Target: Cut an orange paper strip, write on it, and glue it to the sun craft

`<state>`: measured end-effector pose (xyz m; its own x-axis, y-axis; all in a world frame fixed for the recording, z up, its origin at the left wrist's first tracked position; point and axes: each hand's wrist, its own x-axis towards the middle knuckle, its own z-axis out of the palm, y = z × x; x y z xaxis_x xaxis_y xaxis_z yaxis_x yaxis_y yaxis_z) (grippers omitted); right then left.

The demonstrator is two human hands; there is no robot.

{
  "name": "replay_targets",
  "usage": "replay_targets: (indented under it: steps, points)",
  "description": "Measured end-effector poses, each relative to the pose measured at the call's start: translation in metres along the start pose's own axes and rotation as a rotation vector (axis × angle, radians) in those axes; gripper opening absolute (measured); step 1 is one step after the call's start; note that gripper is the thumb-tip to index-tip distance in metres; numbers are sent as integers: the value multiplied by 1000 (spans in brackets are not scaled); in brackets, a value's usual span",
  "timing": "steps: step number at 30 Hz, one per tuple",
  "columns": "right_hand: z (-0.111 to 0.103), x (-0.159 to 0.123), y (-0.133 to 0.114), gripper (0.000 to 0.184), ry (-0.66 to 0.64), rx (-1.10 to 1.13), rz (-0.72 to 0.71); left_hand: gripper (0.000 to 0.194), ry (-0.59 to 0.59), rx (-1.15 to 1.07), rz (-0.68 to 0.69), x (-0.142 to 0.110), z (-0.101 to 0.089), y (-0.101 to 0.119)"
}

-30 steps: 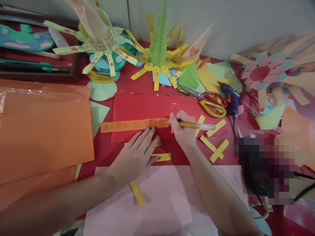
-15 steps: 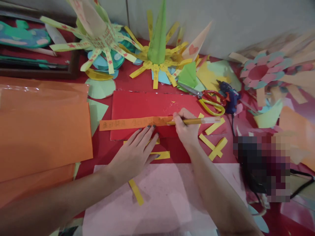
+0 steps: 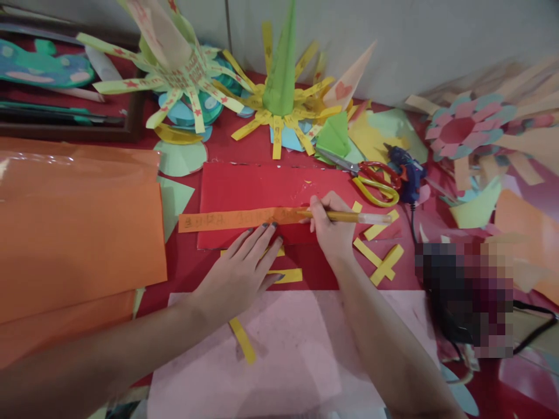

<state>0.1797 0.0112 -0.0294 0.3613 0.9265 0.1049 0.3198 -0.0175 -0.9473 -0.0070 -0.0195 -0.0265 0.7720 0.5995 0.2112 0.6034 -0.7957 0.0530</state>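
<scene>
An orange paper strip with handwritten characters lies across a red board. Flat on the strip's lower edge rest the fingertips of my left hand, fingers stretched out. My right hand pinches a gold pen, its tip at the strip near the right end, which my fingers partly cover. Short yellow paper strips lie by my left hand, one partly beneath it. More yellow strips are scattered to the right of my right hand.
Scissors and a blue glue gun lie right of the board. Paper cone decorations stand along the wall. Orange sheets cover the left side, a pink sheet the front. A framed tray sits at the back left.
The pen tip and my right hand have shifted slightly to the right along the orange strip. My left hand stays in place on it.
</scene>
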Motion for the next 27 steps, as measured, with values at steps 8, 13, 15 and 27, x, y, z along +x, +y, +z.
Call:
replay_targets:
  steps: [8,13,15,27]
  points:
    - [0,-1,2,34,0,-26,-44,44,16,-28,-2,0,-2,0]
    - [0,-1,2,34,34,-6,-38,43,11,-33,1,1,-1,0]
    - [0,-1,3,35,17,-19,-44,43,16,-30,2,1,-1,0]
    - [-1,-1,0,32,-10,-40,-75,46,-15,-1,-1,1,-1,0]
